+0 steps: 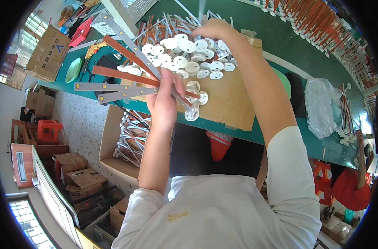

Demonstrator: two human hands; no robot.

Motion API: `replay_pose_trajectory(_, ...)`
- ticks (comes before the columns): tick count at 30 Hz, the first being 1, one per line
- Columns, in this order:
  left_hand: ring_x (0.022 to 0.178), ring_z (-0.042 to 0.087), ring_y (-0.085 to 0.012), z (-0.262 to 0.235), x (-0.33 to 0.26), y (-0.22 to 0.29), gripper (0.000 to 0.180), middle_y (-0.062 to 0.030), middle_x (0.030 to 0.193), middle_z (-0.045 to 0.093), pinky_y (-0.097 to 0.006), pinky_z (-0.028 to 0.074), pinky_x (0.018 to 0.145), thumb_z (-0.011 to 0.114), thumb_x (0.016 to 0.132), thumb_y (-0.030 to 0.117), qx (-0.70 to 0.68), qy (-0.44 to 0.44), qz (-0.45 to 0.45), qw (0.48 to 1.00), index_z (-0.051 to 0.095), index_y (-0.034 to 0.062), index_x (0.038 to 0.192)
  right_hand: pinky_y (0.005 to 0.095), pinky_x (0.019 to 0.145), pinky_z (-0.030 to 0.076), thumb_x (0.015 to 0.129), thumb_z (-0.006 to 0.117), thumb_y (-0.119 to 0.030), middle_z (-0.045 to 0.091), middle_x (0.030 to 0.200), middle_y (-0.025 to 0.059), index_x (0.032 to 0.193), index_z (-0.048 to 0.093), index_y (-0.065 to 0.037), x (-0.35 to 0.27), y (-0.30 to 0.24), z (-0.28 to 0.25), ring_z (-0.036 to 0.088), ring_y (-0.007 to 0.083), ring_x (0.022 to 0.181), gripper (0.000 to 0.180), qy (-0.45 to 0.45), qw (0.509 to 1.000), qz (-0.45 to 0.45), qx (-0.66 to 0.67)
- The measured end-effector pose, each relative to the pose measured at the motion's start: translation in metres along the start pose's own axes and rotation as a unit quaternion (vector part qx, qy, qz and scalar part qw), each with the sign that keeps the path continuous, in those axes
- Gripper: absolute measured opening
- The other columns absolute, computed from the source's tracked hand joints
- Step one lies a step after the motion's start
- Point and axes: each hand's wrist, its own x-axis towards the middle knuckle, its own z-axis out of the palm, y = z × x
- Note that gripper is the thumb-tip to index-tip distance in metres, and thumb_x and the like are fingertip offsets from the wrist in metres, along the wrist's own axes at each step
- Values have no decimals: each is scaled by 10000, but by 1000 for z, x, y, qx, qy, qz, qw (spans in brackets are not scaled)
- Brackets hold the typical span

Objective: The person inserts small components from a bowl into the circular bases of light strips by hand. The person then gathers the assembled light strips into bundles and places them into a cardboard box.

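Observation:
My left hand [166,99] is closed round a fanned bunch of LED strips [122,93], some grey with small yellow chips, some with reddish-brown backs. Their white round end discs [192,113] stick out past the fingers on the right, over the cardboard. At the far side of the bench, my right hand [214,30] reaches into a heap of similar strips [168,27] with white discs [192,66] facing me. Its fingers are bent together at the heap. What they pinch, if anything, is hidden.
Cardboard [230,97] covers part of the green bench. An open carton [108,137] of more strips stands below left. A green dish [74,69] and yellow-handled tool [93,50] lie left; a clear plastic bag [324,106] lies right. Another person in red [353,189] is at right.

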Motion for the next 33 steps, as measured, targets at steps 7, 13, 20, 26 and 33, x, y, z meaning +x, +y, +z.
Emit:
replay_pose_trajectory(7, 582, 494, -124, -6, -2, 0, 182, -45, 660, 501, -260, 406, 546, 435, 1029, 158, -8, 38, 16, 999, 487, 60, 885, 346, 547, 488, 684, 745, -247, 673, 710, 111, 762, 710, 18, -10, 1, -21, 618, 204, 570, 279, -39, 994, -10, 99)
replay_pose_trajectory(13, 592, 508, -117, -5, -3, 1, 196, -41, 684, 534, -251, 404, 541, 444, 1030, 177, 28, -1, 0, 1000, 491, 65, 875, 337, 595, 526, 836, 676, -231, 692, 702, 140, 695, 717, 1, -63, -19, -63, 680, 223, 611, 275, 76, 981, 7, 177)
replay_pose_trajectory(20, 580, 496, -104, 6, -2, -4, 192, -24, 665, 532, -238, 383, 535, 455, 1028, 187, 46, 0, 3, 999, 500, 76, 878, 336, 495, 485, 1012, 464, -209, 644, 683, 149, 968, 535, 48, -49, 5, -75, 639, 231, 550, 271, 92, 879, -119, 453)
replay_pose_trajectory(26, 579, 402, -65, 8, 0, -1, 107, 17, 687, 468, -200, 348, 552, 616, 946, 131, 30, -3, -19, 999, 532, 64, 949, 362, 517, 498, 924, 608, -282, 614, 672, 110, 868, 586, -14, -119, -18, -62, 604, 228, 562, 275, 149, 790, -337, 490)
replay_pose_trajectory(33, 804, 533, -80, 15, 7, -4, 262, -9, 928, 572, -225, 439, 678, 640, 943, 202, 83, 75, -8, 994, 590, 20, 1125, 461, 731, 517, 873, 560, -162, 652, 888, 225, 1174, 522, 25, -199, -52, 3, 641, 412, 821, 356, 37, 911, -377, 162)
